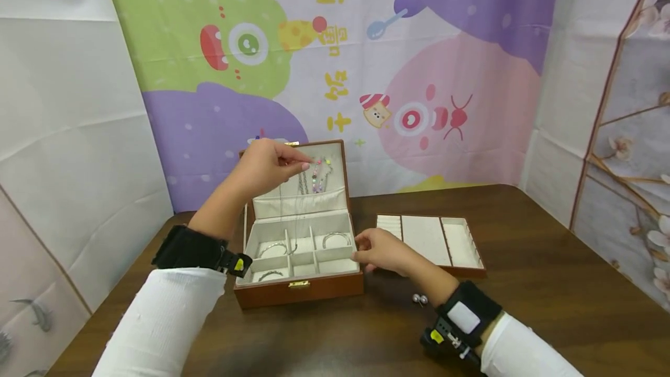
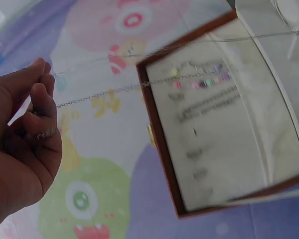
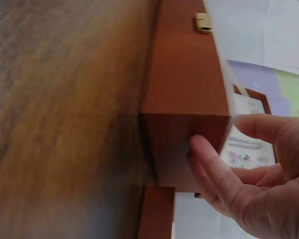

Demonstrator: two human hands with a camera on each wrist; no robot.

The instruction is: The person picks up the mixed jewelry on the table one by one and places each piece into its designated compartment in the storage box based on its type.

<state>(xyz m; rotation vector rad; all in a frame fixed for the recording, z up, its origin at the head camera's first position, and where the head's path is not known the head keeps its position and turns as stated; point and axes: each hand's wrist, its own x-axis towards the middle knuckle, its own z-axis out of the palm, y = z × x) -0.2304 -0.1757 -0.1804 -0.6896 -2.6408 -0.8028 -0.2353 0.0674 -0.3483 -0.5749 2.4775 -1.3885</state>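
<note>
My left hand (image 1: pixel 267 164) is raised in front of the open lid and pinches a thin silver necklace (image 2: pixel 107 92) between thumb and fingers. The chain hangs down in long strands over the compartments of the brown jewelry box (image 1: pixel 327 288). At the box's right side is my right hand (image 1: pixel 384 252). In the right wrist view its fingers (image 3: pixel 209 154) lie against the outer side wall, with the thumb at the top edge. On the lid's lining hang a colourful beaded strand (image 1: pixel 315 176) and a silver chain (image 1: pixel 303 182).
Silver bangles (image 1: pixel 336 234) lie in several of the box's compartments. To the right sits a lift-out tray (image 1: pixel 421 234) with a cream lining. Two round silver pieces (image 1: pixel 420 299) rest on the dark wooden table (image 1: pixel 502 319). A cartoon-printed cloth (image 1: pixel 335 74) hangs behind.
</note>
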